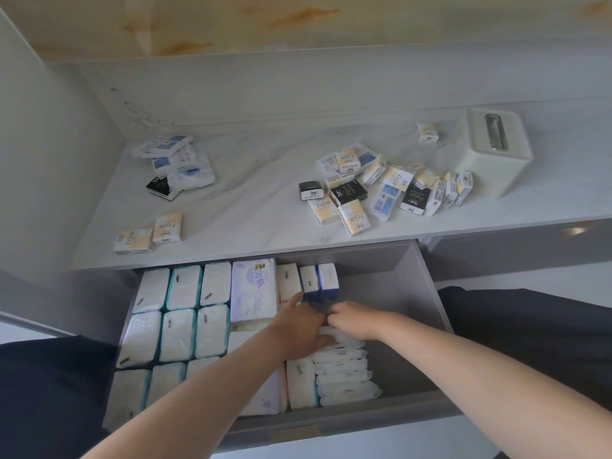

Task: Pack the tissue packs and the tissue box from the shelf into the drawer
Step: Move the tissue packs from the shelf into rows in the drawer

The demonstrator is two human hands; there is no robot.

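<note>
The grey drawer is pulled open beneath the white shelf. Large white tissue packs fill its left half, and a purple-printed pack stands beside them. Two small blue-and-white packs stand at the back. My left hand lies just below them, its straight fingers touching a white pack. My right hand sits beside it with curled fingers; what they hold is hidden. On the shelf lie a heap of small packs, a smaller heap, two packs, a lone pack and the white tissue box.
A row of flat white packs lies at the drawer's front middle. The drawer's right strip shows bare grey floor. A closed drawer front sits to the right. Dark clothing flanks the drawer on both sides.
</note>
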